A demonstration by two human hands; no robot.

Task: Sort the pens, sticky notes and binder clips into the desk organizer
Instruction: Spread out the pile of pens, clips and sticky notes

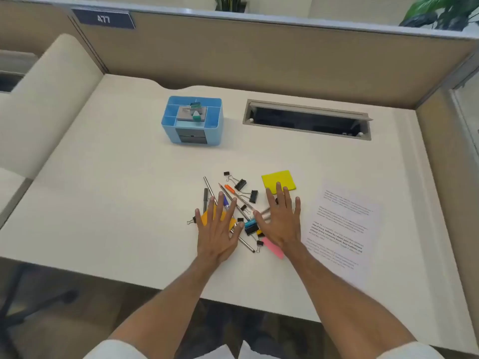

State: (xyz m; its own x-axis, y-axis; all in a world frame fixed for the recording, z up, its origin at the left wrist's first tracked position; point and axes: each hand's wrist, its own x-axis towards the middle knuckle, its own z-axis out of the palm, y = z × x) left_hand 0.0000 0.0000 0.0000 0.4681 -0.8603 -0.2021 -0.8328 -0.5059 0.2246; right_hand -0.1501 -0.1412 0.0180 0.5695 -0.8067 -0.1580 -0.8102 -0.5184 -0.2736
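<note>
The light-blue plastic desk organizer (pixel 169 133) stands furthest left, ahead of me and well apart from the clutter, so everything has to travel forward and leftward. That puts it nearer my left hand (pixel 216 229) than my right.

My left hand is flat, palm down, fingers spread wide and gripping nothing. It lies over the orange square sticky-note pad (pixel 207 216) and the nearer ends of the pens. I can't tell whether it presses on them or just floats above.

The long silver metal pens (pixel 208 185) run from near-right to far-left, so their far tips already aim roughly at the organizer. I judge the left hand could gather them along that line without turning them.

Just right of the pens lie the black metal binder clips (pixel 240 184) and one blue binder clip (pixel 250 224), between my two hands.

My right hand (pixel 281 218) is likewise flat, splayed and empty. Its fingertips reach the near edge of the yellow square sticky-note pad (pixel 278 178), and the pink sticky note (pixel 273 248) peeks out beside the wrist.

Far right lies a printed sheet of white paper (pixel 342 229).
</note>
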